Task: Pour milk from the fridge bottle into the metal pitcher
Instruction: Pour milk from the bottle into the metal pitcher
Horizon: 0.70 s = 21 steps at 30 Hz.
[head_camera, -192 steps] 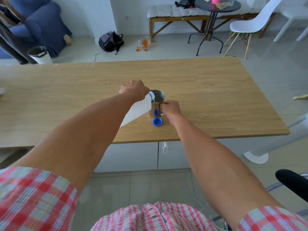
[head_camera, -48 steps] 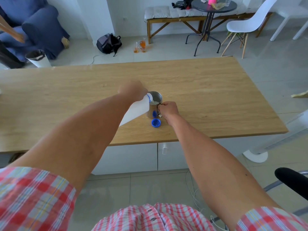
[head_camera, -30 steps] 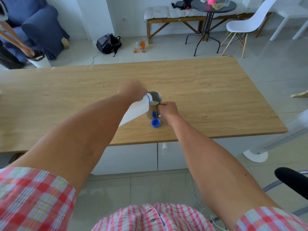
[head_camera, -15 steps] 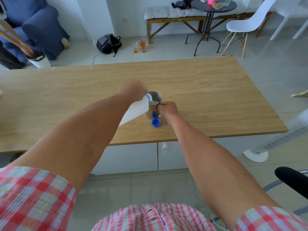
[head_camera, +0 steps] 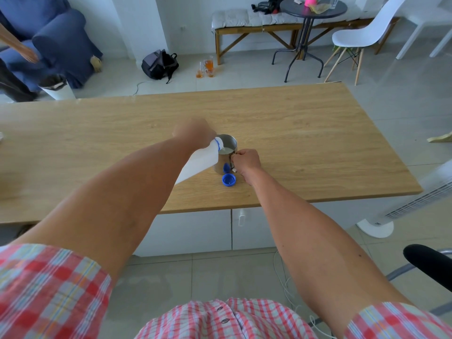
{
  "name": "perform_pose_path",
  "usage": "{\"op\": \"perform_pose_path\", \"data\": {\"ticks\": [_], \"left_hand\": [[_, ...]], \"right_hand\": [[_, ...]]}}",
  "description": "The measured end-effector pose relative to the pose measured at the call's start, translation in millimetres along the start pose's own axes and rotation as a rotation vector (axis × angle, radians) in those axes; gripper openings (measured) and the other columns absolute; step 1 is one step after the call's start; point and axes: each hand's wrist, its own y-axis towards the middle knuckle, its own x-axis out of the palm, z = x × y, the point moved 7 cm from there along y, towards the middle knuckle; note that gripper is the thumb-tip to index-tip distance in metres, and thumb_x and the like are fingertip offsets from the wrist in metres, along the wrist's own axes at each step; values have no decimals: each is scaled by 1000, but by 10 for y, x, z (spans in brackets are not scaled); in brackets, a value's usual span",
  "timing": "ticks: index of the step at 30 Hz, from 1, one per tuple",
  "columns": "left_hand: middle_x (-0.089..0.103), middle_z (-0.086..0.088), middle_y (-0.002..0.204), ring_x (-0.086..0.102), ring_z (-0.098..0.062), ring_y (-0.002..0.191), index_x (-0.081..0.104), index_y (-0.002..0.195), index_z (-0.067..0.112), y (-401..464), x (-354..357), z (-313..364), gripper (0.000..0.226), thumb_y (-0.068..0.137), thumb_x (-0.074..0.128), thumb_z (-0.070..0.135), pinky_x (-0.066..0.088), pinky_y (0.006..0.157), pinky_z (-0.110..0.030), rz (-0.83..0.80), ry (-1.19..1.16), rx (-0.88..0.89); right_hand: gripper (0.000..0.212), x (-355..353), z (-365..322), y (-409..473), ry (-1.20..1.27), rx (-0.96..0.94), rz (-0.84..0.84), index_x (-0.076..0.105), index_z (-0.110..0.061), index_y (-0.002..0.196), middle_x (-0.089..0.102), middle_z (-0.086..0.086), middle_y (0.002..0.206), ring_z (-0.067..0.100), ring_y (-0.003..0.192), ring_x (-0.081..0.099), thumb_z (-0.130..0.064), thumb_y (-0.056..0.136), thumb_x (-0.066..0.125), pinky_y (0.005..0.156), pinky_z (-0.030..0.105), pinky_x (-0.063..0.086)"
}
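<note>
White plastic milk bottle (head_camera: 199, 162) is tilting steeply, its neck resting over the rim of the metal pitcher (head_camera: 226, 154), which is standing near the front edge of the wooden worktop (head_camera: 318, 143) and showing milk inside. Left hand (head_camera: 193, 132) is gripping the bottle from above, forearm stretched forward. Right hand (head_camera: 247, 161) is curling around the pitcher's handle. Blue cap (head_camera: 228, 179) is lying just in front of the pitcher.
</note>
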Motion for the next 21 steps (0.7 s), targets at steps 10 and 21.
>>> {"op": "perform_pose_path", "data": {"ticks": [10,21], "left_hand": [[53,-6,82,58,-30,88,60,101,13,-3,-9,-1,26,101,44,34,42,72,-38,5,9,-2],[54,-6,86,58,-31,89,60,103,14,16,2,-3,26,100,44,34,41,73,-38,0,9,-11]], "right_hand": [[16,7,17,25,1,-5,3,60,-13,81,49,7,71,18,61,40,-6,95,56,55,31,34],[15,22,35,40,3,13,6,64,-14,83,53,8,74,21,67,45,-6,92,55,60,32,38]]}}
